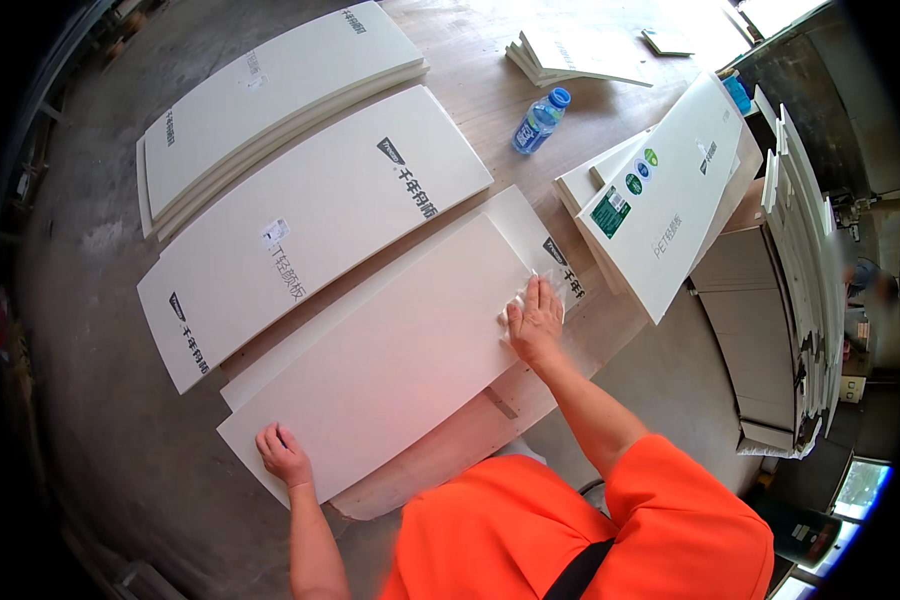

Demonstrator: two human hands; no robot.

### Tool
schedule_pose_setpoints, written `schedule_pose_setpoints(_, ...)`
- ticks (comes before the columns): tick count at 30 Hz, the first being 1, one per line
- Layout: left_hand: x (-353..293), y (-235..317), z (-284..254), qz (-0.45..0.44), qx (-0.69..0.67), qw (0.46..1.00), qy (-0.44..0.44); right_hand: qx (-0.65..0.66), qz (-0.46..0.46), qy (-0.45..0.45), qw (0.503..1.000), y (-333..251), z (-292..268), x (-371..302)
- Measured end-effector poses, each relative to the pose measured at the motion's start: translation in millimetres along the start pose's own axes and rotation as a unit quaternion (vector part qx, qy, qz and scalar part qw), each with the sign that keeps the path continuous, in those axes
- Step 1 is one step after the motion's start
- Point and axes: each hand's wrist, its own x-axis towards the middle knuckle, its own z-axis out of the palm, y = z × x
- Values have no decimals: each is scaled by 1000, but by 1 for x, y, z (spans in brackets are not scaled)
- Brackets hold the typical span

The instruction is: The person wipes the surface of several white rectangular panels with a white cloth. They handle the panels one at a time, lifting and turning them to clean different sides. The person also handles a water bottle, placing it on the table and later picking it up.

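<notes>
A plain white panel [390, 350] lies in front of me, on top of another printed panel [518, 222] whose far and right edges show. On its near left end rests my left hand [285, 457], with fingers bent and a gap by the thumb. I see nothing held in it. My right hand [536, 322] presses a crumpled white cloth [508, 318] onto the panel's right end. Much of the cloth is hidden under the fingers, so whether it is fabric or tissue I cannot tell.
Beyond lie a printed white panel [320, 230] and a panel stack [280, 100]. A blue-capped bottle [540, 122] stands on the wooden table [470, 75]. Labelled panels [670, 200] lie at the right, smaller boards [580, 58] at the back. A tall board stack [760, 300] stands far right.
</notes>
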Motion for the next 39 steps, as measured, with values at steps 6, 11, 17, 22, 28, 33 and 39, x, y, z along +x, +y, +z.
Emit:
schedule_pose_setpoints(6,-51,-81,-58,-448,144,882,4,62,81,69,992,5,-3,-48)
schedule_pose_setpoints(11,-52,-148,-47,-392,-164,905,-29,245,288,36,925,23,-10,-62)
schedule_pose_setpoints(17,-67,-144,-76,-322,-92,942,-39,201,306,22,930,21,-59,-32)
schedule_pose_setpoints(22,0,-149,-82,-298,-81,948,74,307,212,32,927,-45,-81,57)
schedule_pose_setpoints(28,183,-129,-49,-285,44,956,60,170,121,40,977,-128,-60,222)
schedule_pose_setpoints(33,197,-109,-42,-260,49,962,66,99,41,140,984,-81,-43,254)
schedule_pose_setpoints(39,46,-97,-29,-325,-73,943,22,198,18,146,969,-37,-49,174)
